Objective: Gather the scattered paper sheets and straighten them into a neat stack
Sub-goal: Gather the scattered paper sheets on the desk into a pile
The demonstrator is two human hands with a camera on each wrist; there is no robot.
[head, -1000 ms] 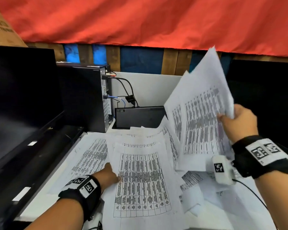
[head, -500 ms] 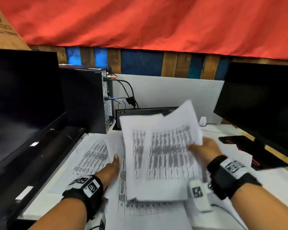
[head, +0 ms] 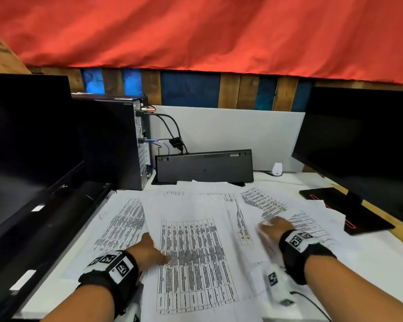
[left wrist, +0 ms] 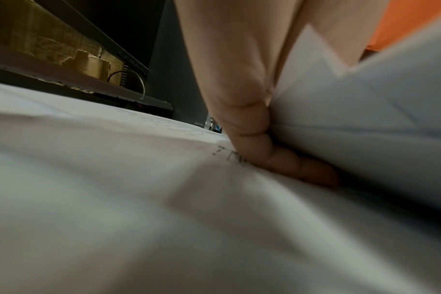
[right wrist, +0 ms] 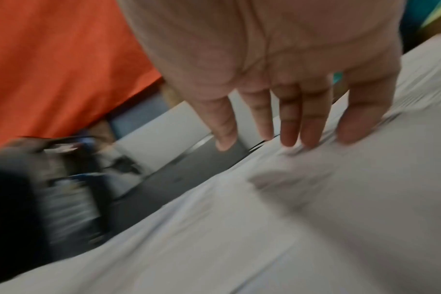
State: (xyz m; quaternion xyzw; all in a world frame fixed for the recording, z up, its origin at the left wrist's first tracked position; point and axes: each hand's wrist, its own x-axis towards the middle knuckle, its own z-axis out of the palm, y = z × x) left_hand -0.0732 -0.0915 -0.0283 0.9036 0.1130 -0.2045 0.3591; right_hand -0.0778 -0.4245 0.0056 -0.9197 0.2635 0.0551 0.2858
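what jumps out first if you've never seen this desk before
White printed sheets lie fanned across the desk's middle, overlapping at odd angles, with the left hand at the edge of the top sheet and the right hand spread flat on those to the right. Above hangs a bright red cloth, and dark monitors flank both sides.

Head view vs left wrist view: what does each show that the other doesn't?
Only the head view shows the right hand flat on the sheets, the keyboard propped at the back, and the whole spread of paper sheets.

Only the left wrist view shows the left hand's fingers tucked under a sheet's lifted edge.

Both show the left hand on the paper, beside the black monitor.
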